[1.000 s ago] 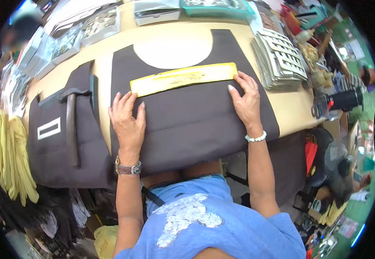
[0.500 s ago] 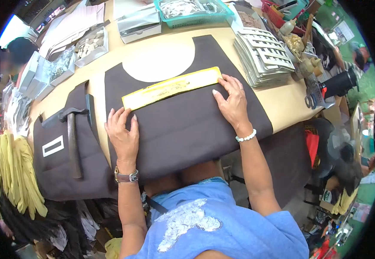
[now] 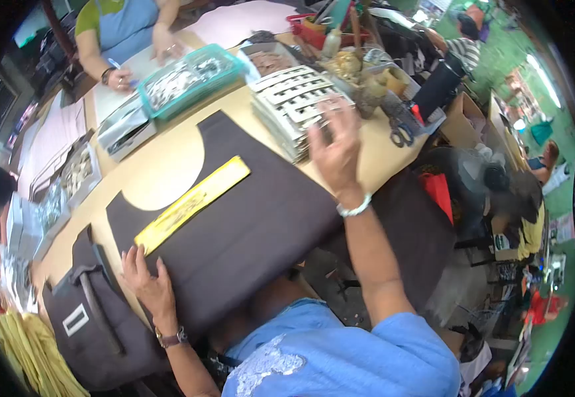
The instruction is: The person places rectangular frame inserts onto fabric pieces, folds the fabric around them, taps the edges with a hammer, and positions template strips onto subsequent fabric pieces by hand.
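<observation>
A long yellow strip [image 3: 193, 204] with dark marks lies across the cut dark fabric [image 3: 254, 218] on the table. My left hand [image 3: 149, 286] rests on the fabric by the strip's near left end, fingers spread. Blurred by motion, my right hand [image 3: 337, 151] reaches over the right side of a stack of white slotted sheets [image 3: 287, 99]; its fingers look apart, and I see nothing held. Left of my left hand, a hammer [image 3: 98, 309] lies on another dark fabric piece [image 3: 128, 337], beside a small white rectangular frame [image 3: 76, 319].
A teal basket [image 3: 147, 99] of small silvery pieces stands at the back, near a co-worker's hand [image 3: 119, 79] holding a pen. Scissors [image 3: 401, 135] lie at the right edge by a black cylinder [image 3: 438, 89]. Yellow cloth [image 3: 29, 351] hangs at lower left.
My right hand has left the yellow strip's right end and moved right to the slotted sheets. My left hand stays near the strip's left end. The view has turned right.
</observation>
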A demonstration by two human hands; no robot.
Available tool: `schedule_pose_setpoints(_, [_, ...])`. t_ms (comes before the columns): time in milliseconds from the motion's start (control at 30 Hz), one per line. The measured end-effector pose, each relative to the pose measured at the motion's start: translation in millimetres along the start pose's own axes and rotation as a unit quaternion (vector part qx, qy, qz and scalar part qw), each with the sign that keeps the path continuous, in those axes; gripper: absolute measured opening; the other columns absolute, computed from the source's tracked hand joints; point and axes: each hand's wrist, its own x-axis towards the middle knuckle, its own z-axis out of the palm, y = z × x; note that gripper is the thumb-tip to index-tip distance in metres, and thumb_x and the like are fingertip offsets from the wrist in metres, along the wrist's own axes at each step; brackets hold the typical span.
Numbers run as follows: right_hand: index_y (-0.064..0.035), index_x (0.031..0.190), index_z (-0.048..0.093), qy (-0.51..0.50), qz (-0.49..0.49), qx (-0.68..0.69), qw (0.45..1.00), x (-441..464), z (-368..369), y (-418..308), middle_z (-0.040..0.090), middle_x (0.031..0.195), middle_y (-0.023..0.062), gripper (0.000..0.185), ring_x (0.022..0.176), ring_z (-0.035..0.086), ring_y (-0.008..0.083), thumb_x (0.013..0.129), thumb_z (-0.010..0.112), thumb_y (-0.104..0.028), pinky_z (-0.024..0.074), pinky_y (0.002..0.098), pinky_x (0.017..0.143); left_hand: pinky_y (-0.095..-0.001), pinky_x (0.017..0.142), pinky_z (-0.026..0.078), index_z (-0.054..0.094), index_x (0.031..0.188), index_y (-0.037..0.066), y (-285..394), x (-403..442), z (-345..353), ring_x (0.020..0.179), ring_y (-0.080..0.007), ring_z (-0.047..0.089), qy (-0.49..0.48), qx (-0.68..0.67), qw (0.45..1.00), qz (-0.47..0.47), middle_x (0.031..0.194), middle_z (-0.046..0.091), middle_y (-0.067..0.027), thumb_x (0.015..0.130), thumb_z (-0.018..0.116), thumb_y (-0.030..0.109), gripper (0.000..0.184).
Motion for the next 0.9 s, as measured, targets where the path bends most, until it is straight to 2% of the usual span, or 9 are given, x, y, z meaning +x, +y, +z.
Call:
schedule_pose_setpoints(133, [-0.0007,0.115,0.056,0.148,-0.049,-0.204,0.967,78.2,-57.6,110.1,0.049,0.122,0.0214,0.042,0.118,0.044,0.0361,0.078,0.066,-0.020,0.0336,0.0455,0.100,-0.0578,0.105,0.023,0.044,0.131,0.008,17.8,7.2,-18.8,0.132,-0.0312,0.033,-0.098,0.106,0.989,-0.038,0.138,0.039,-0.0138,0.079,0.066,0.018,0.057])
schedule_pose_setpoints(233, [0.0028,0.123,0.047,0.211,-0.001,-0.277,0.938,127.5,-102.5,192.0,0.046,0.126,0.0241,0.064,0.120,0.042,0.0374,0.074,0.071,-0.031,0.0320,0.0486,0.100,-0.0601,0.106,0.021,0.040,0.135,0.008,20.7,5.6,-24.8,0.132,-0.0309,0.032,-0.133,0.147,0.979,-0.053,0.143,0.033,-0.0140,0.081,0.064,0.024,0.061])
schedule_pose_setpoints(300, [-0.0013,0.131,0.040,0.202,0.076,-0.400,0.891,153.3,-125.6,223.5,0.044,0.129,0.0241,0.086,0.122,0.041,0.0397,0.069,0.072,-0.051,0.0323,0.0504,0.101,-0.0606,0.105,0.021,0.040,0.135,0.008,22.3,2.4,-24.2,0.133,-0.0308,0.031,-0.122,0.155,0.979,-0.057,0.144,0.033,-0.0141,0.081,0.064,0.024,0.061])
schedule_pose_setpoints(433, [-0.0068,0.138,0.033,0.048,0.207,-0.483,0.849,184.9,-146.2,249.5,0.041,0.135,0.0230,0.101,0.127,0.036,0.0426,0.063,0.069,-0.064,0.0317,0.0509,0.103,-0.0612,0.106,0.018,0.041,0.134,0.008,34.6,-2.9,-23.9,0.132,-0.0318,0.031,-0.134,0.147,0.977,-0.073,0.144,0.032,-0.0154,0.080,0.066,0.023,0.062])
schedule_pose_setpoints(500, [-0.0033,0.133,0.039,-0.018,0.161,-0.507,0.847,197.2,-155.5,284.4,0.048,0.129,0.0249,0.099,0.122,0.045,0.0365,0.062,0.069,-0.064,0.0382,0.0454,0.098,-0.0616,0.106,0.017,0.041,0.134,0.008,37.3,-7.4,-20.9,0.132,-0.0326,0.032,-0.121,0.126,0.982,-0.065,0.143,0.033,-0.0161,0.079,0.067,0.021,0.061])
schedule_pose_setpoints(567, [-0.0001,0.126,0.046,-0.150,0.238,-0.445,0.850,210.8,-162.4,292.5,0.055,0.121,0.0258,0.095,0.114,0.052,0.0377,0.061,0.070,-0.064,0.0420,0.0461,0.093,-0.0617,0.105,0.017,0.043,0.132,0.008,42.6,-10.3,-21.2,0.132,-0.0333,0.032,-0.105,0.120,0.986,-0.057,0.143,0.033,-0.0167,0.079,0.067,0.020,0.061])
schedule_pose_setpoints(700, [-0.0022,0.128,0.048,-0.212,0.252,-0.452,0.829,222.4,-163.0,276.8,0.054,0.125,0.0224,0.094,0.116,0.052,0.0373,0.058,0.071,-0.061,0.0413,0.0441,0.096,-0.0615,0.105,0.017,0.044,0.131,0.007,52.6,-10.9,-18.3,0.132,-0.0337,0.032,-0.078,0.102,0.990,-0.052,0.141,0.035,-0.0170,0.078,0.067,0.019,0.058])
schedule_pose_setpoints(833, [-0.0014,0.127,0.049,-0.088,0.248,-0.432,0.863,220.0,-169.8,289.5,0.054,0.123,0.0245,0.089,0.115,0.052,0.0370,0.061,0.069,-0.058,0.0413,0.0441,0.096,-0.0614,0.106,0.016,0.046,0.129,0.005,66.0,-10.1,-15.9,0.130,-0.0341,0.033,-0.062,0.069,0.995,-0.025,0.140,0.037,-0.0170,0.079,0.066,0.019,0.056])
schedule_pose_setpoints(900, [-0.0002,0.125,0.050,-0.114,0.225,-0.398,0.882,238.4,-174.6,265.9,0.055,0.121,0.0254,0.087,0.113,0.053,0.0375,0.062,0.069,-0.057,0.0415,0.0448,0.095,-0.0618,0.105,0.016,0.047,0.128,0.004,73.9,-10.4,-17.7,0.129,-0.0342,0.034,-0.063,0.044,0.997,-0.011,0.139,0.038,-0.0169,0.079,0.066,0.019,0.054])
